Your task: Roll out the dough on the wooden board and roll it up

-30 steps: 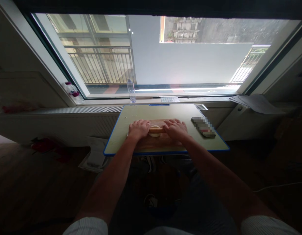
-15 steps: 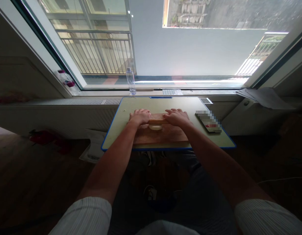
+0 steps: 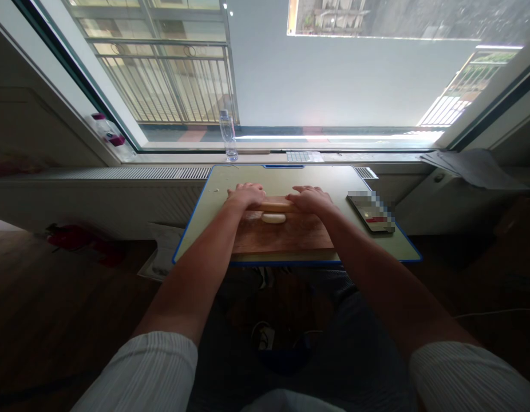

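Note:
A wooden rolling pin (image 3: 277, 208) lies crosswise over a brown wooden board (image 3: 282, 237). My left hand (image 3: 246, 196) rests on the pin's left end, and my right hand (image 3: 310, 198) presses on its right end; the fingers of both curl over it. Just on the near side of the pin, a small pale piece of dough (image 3: 273, 218) lies on the board. Whether the pin touches the dough's far edge I cannot tell. The pin's ends are hidden under my hands.
The board sits on a small pale table (image 3: 329, 176) with a blue rim. On its right lies a phone (image 3: 372, 213), partly blurred. A clear bottle (image 3: 228, 137) stands on the windowsill behind, another bottle (image 3: 113, 136) leans at the left, and papers (image 3: 475, 166) lie at the right.
The rolling pin has shifted slightly away from me, so more of the dough shows on its near side. Both hands stay on the pin. The whole view has tilted slightly.

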A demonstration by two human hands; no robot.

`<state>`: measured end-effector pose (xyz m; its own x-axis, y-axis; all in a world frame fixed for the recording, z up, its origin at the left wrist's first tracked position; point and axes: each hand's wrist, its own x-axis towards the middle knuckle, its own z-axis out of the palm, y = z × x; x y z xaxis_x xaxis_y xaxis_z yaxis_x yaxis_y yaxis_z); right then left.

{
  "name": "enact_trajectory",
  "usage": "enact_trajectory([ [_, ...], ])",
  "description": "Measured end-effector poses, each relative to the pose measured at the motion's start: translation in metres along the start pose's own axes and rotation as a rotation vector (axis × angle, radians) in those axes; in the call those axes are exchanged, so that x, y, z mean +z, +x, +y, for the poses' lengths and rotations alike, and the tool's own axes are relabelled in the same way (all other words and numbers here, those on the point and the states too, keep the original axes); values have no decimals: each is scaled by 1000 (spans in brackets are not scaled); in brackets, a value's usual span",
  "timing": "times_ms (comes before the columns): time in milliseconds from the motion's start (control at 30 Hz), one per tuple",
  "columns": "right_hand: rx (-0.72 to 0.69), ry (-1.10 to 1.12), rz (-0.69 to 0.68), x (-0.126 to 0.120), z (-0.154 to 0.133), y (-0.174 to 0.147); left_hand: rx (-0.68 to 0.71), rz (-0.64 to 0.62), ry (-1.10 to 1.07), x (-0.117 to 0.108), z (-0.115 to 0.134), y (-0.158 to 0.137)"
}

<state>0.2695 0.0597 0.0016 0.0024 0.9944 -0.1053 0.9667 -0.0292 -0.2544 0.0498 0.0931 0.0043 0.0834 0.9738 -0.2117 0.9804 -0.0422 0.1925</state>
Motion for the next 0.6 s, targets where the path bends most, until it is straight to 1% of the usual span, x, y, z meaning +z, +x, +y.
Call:
enact_trajectory([
  [200,8,20,15,2,0,-1,10,15,10,1,0,0],
  [333,-7,1,54,5,1,-7,29,79,23,5,-1,-8],
  [600,-74,-58,156,12,2,-26,69,223,23,12,-3,-36],
])
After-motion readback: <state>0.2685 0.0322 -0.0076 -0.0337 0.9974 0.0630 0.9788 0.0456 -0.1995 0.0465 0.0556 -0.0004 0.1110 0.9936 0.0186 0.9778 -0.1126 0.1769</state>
